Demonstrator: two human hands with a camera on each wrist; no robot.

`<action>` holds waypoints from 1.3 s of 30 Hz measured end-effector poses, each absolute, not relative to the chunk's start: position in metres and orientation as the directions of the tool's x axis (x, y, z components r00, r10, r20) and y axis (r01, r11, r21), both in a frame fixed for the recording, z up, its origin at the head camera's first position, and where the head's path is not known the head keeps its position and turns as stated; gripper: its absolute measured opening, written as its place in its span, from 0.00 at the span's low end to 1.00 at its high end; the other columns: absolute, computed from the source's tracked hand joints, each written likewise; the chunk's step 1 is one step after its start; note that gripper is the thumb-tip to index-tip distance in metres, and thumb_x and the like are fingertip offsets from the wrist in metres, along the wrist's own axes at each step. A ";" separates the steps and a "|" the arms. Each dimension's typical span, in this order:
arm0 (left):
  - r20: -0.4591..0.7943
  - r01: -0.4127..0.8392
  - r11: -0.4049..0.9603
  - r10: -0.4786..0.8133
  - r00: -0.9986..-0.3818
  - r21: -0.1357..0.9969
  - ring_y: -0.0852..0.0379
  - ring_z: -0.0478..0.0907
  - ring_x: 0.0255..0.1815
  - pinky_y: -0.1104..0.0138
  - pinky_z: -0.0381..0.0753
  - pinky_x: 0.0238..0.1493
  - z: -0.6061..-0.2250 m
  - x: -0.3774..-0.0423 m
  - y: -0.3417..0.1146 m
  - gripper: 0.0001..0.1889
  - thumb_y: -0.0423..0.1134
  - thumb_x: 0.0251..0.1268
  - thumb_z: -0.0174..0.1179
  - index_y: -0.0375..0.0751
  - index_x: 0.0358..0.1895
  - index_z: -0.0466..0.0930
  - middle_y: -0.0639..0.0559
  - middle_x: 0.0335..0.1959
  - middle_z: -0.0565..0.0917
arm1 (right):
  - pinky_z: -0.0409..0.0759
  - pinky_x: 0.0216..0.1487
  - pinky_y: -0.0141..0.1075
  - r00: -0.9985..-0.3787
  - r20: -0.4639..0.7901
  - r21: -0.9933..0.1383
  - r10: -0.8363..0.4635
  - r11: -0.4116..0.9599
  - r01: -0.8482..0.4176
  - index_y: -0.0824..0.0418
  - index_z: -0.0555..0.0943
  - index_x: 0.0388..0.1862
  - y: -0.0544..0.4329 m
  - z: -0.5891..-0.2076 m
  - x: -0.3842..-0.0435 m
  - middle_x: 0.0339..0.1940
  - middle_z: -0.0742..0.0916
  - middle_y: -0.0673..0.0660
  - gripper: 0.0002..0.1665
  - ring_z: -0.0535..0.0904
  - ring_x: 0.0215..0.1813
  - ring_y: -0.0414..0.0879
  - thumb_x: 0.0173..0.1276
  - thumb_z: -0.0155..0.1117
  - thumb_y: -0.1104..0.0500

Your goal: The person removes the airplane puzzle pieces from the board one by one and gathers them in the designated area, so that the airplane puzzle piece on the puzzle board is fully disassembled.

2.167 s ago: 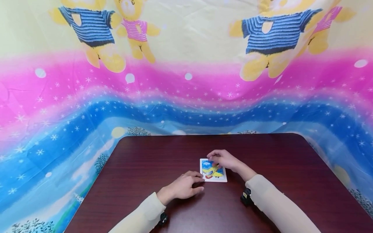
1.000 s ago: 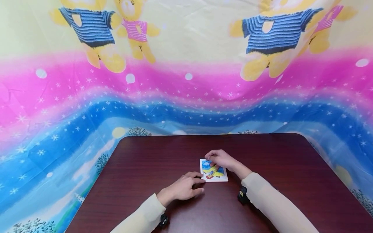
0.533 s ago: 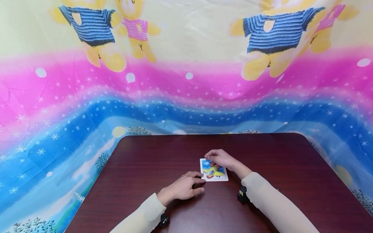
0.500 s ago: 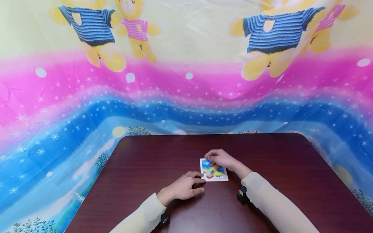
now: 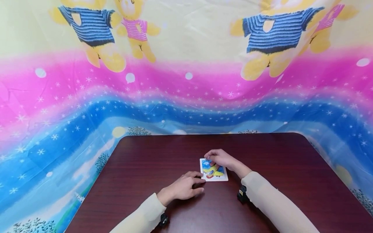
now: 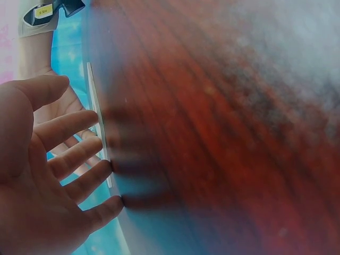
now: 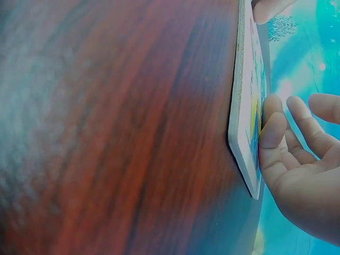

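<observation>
Yellow-plane card (image 5: 216, 173) | 2 hands (image 5: 182, 185) (image 5: 222, 160) touching it | wrist-device label (image 6: 44, 10): unreadable

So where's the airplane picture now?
In the head view, right of centre: the airplane picture lies on the table, left hand beside it, right hand over it.

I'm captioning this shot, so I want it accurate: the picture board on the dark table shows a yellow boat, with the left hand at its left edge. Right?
One slip: the picture board shows a yellow airplane, not a boat; see the head view. It does lie on the dark table, left hand at its left edge.
</observation>
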State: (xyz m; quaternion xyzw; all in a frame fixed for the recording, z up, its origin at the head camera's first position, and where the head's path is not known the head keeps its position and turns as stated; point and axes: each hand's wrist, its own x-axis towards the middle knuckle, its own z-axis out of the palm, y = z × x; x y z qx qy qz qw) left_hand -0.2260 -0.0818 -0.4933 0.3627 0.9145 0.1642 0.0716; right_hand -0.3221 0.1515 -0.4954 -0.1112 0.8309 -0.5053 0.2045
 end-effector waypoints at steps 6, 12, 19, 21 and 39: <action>-0.019 0.634 0.688 0.683 -0.730 0.352 0.53 0.69 0.72 0.52 0.74 0.68 -0.493 -0.226 -0.082 0.23 0.55 0.73 0.55 0.52 0.65 0.80 0.53 0.69 0.75 | 0.84 0.35 0.40 -0.887 -0.230 -0.891 -0.401 0.454 0.026 0.62 0.80 0.58 0.153 -0.496 -0.323 0.52 0.85 0.61 0.17 0.83 0.42 0.50 0.79 0.53 0.56; -0.026 0.630 0.691 0.680 -0.732 0.354 0.53 0.69 0.72 0.52 0.73 0.68 -0.494 -0.226 -0.082 0.23 0.55 0.73 0.55 0.52 0.65 0.79 0.54 0.70 0.74 | 0.84 0.34 0.40 -0.890 -0.229 -0.886 -0.394 0.462 0.023 0.62 0.81 0.57 0.152 -0.496 -0.322 0.48 0.86 0.60 0.17 0.83 0.41 0.49 0.78 0.53 0.56; -0.022 0.635 0.685 0.686 -0.728 0.356 0.54 0.69 0.72 0.52 0.73 0.68 -0.497 -0.228 -0.083 0.23 0.55 0.73 0.55 0.53 0.65 0.79 0.55 0.70 0.74 | 0.83 0.34 0.39 -0.893 -0.239 -0.877 -0.382 0.479 0.030 0.60 0.82 0.56 0.149 -0.497 -0.323 0.46 0.86 0.58 0.15 0.83 0.39 0.48 0.78 0.54 0.57; -0.023 0.634 0.685 0.686 -0.728 0.358 0.54 0.69 0.72 0.52 0.73 0.68 -0.497 -0.228 -0.083 0.23 0.55 0.73 0.55 0.53 0.65 0.79 0.55 0.70 0.74 | 0.83 0.34 0.39 -0.892 -0.241 -0.875 -0.382 0.483 0.029 0.60 0.82 0.56 0.149 -0.496 -0.323 0.47 0.86 0.58 0.15 0.83 0.39 0.48 0.78 0.54 0.56; -0.024 0.632 0.685 0.685 -0.728 0.361 0.53 0.68 0.72 0.52 0.73 0.68 -0.496 -0.228 -0.083 0.23 0.55 0.73 0.55 0.52 0.65 0.79 0.54 0.70 0.74 | 0.81 0.31 0.38 -0.894 -0.236 -0.868 -0.380 0.496 0.019 0.61 0.81 0.57 0.148 -0.495 -0.320 0.48 0.85 0.59 0.16 0.81 0.39 0.48 0.79 0.52 0.57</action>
